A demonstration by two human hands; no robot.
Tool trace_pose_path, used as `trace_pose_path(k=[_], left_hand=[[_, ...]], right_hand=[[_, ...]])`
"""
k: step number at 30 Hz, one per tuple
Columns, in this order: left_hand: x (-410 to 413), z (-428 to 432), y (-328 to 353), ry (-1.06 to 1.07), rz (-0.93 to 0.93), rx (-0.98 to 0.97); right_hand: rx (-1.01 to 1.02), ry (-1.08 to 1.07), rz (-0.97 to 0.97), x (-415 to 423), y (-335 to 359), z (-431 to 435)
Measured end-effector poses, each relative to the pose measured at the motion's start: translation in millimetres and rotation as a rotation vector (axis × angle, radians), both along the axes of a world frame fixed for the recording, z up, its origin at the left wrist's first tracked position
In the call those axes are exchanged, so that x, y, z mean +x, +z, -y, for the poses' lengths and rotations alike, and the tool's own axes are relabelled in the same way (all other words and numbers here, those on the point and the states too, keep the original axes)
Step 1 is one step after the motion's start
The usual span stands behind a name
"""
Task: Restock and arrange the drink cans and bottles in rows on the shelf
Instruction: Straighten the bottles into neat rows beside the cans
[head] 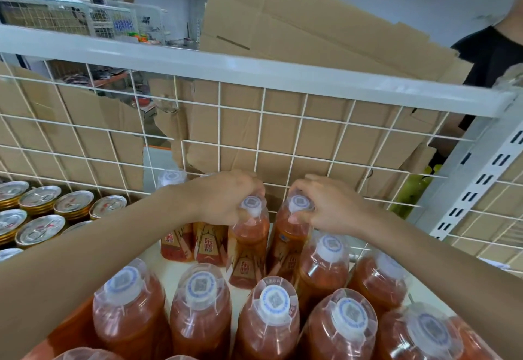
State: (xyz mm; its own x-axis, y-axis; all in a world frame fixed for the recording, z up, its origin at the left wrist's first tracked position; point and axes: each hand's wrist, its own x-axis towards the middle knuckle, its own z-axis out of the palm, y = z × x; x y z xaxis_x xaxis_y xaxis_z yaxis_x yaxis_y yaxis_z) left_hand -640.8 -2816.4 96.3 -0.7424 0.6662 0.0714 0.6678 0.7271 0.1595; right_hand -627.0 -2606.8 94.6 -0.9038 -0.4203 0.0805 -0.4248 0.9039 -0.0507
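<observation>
Left bottle (251,235) and right bottle (287,236) stand side by side near the shelf (169,270) back edge, just in front of the wire grid (283,133). My left grip (226,198) is clamped on left bottle's cap, right grip (331,208) on right bottle's cap. Other bottles (271,328) crowd the front edge; cans (39,204) at left edge.

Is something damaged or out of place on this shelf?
Yes. The cardboard sheet behind the wire grid is torn: a ragged gap opens left of centre, above the bottles. No spill shows.
</observation>
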Motion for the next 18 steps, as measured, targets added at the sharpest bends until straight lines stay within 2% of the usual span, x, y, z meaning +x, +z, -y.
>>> trace_pose_path(k=[8, 18], left_hand=[[-23, 1, -4, 0.066, -0.041, -0.003], [-25, -2, -10, 0.026, 0.020, 0.058]], right_hand=[[-0.103, -0.062, -0.031, -7, -8, 9], [-0.125, -0.115, -0.045, -10, -12, 11]])
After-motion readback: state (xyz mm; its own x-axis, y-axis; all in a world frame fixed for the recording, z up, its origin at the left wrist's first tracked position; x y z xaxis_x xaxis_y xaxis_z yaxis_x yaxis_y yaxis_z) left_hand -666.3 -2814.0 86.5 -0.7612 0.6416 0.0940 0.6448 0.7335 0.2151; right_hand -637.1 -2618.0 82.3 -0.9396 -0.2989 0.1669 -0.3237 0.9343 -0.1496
